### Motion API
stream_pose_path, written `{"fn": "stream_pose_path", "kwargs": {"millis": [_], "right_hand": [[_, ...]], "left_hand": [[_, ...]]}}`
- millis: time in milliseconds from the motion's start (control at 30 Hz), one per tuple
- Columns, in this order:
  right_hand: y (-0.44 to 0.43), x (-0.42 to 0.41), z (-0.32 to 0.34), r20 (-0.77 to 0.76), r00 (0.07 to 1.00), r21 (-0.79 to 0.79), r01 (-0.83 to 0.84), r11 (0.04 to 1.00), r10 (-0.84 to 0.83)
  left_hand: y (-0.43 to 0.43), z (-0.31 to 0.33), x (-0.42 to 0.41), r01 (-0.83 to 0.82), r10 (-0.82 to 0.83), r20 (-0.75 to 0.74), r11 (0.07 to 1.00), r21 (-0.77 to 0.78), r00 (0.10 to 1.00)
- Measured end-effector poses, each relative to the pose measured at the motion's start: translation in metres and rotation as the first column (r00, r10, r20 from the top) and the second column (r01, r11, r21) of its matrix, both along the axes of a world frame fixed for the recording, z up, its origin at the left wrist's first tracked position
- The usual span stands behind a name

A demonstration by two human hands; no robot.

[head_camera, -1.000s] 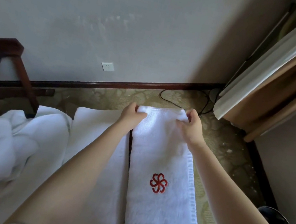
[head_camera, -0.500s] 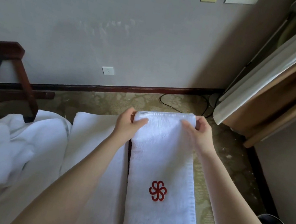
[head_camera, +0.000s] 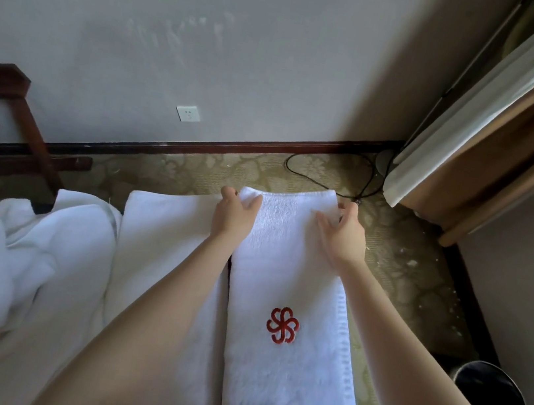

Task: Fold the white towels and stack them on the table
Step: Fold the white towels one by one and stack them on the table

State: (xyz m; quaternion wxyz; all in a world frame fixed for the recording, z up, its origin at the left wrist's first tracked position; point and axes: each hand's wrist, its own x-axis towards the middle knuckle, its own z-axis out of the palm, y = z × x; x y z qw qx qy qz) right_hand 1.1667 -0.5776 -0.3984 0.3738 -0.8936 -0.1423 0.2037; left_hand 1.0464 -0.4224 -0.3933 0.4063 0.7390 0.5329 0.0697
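Change against the frame half a second earlier:
- The left hand [head_camera: 236, 213] keeps its grip on the far left corner of the emblem towel [head_camera: 289, 275], with the thumb on top and the fingers curled behind the edge.
- The right hand [head_camera: 344, 234] now lays its fingers further across the top face at the far right corner. The thumb sits behind the edge and pinches it.
- The far edge lies flatter.

The emblem towel runs from the bottom edge to the centre of the frame, red emblem [head_camera: 282, 325] facing up.

Surroundings:
- A heap of loose towels [head_camera: 9, 250] fills the lower left.
- A wooden rack [head_camera: 9, 129] stands above the heap.
- A folded towel [head_camera: 163, 239] lies just left of the emblem towel, across a narrow dark gap. The left forearm crosses and partly hides it.
- A wall socket [head_camera: 188, 113] sits at upper centre.
- A cable [head_camera: 327, 180] lies on the carpet [head_camera: 406, 258].
- A curtain [head_camera: 477, 129] hangs at the upper right.
- A black bin [head_camera: 499, 403] stands at the lower right.
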Motion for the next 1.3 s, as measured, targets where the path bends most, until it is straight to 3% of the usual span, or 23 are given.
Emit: {"fn": "stream_pose_path", "kwargs": {"millis": [200, 367, 467, 633, 767, 867, 967, 1100, 1200, 1300], "right_hand": [[-0.049, -0.043, 0.004, -0.092, 0.996, 0.071, 0.021, 0.997, -0.014], [-0.09, -0.095, 0.004, -0.017, 1.0, -0.016, -0.004, 1.0, 0.004], [-0.112, -0.123, -0.002, 0.082, 0.994, -0.116, -0.064, 0.991, 0.074], [-0.121, -0.117, -0.004, 0.118, 0.977, -0.264, -0.142, 0.954, 0.178], [-0.125, -0.124, -0.005, 0.089, 0.995, -0.263, -0.014, 0.965, 0.038], [-0.143, -0.14, -0.005, 0.094, 0.996, -0.238, 0.02, 0.971, 0.003], [-0.168, -0.165, -0.003, 0.129, 0.991, -0.206, -0.013, 0.979, 0.04], [-0.195, -0.2, 0.001, 0.164, 0.985, -0.211, -0.014, 0.977, 0.049], [-0.202, -0.209, 0.003, 0.149, 0.987, -0.233, -0.026, 0.972, 0.062], [-0.194, -0.203, 0.004, 0.19, 0.974, -0.21, -0.082, 0.974, 0.123]], "left_hand": [[-0.042, 0.001, -0.046, -0.011, 0.009, -0.024, 0.995, -0.097, 1.0], [-0.093, -0.01, -0.087, -0.012, 0.018, 0.023, 0.975, -0.222, 1.0], [-0.123, -0.017, -0.108, 0.036, -0.044, -0.06, 0.992, -0.124, 0.997], [-0.144, -0.019, -0.127, 0.152, -0.148, -0.144, 0.988, 0.012, 0.978], [-0.145, -0.014, -0.128, 0.138, -0.136, -0.149, 0.99, 0.003, 0.979], [-0.154, -0.008, -0.139, 0.088, -0.092, -0.071, 0.995, -0.053, 0.993], [-0.172, -0.004, -0.158, 0.008, 0.002, 0.049, 0.978, -0.206, 0.999], [-0.204, 0.002, -0.19, 0.045, 0.013, 0.152, 0.926, -0.374, 0.988], [-0.218, 0.003, -0.205, 0.127, -0.073, 0.157, 0.921, -0.367, 0.985], [-0.217, 0.002, -0.206, 0.16, -0.132, 0.134, 0.961, -0.226, 0.982]]}}
